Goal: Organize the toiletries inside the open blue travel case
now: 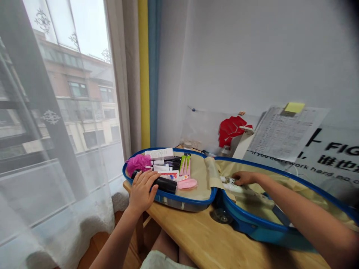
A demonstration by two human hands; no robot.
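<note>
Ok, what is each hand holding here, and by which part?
The left hand grips a black bottle around its body. The right hand rests on a white bottle near its top; whether it grips cannot be told.

- one left hand (143,190) and one right hand (244,178)
- one open blue suitcase (252,220), in two halves
- one pink mesh bath puff (139,164)
- one black bottle (165,185)
- one white box (159,153)
- two green-and-pink tubes (182,165)
- one pink oval compact (187,183)
- one suitcase wheel (221,216)
- one yellow sticky note (294,107)
- one red paper cut-out (231,130)
</note>
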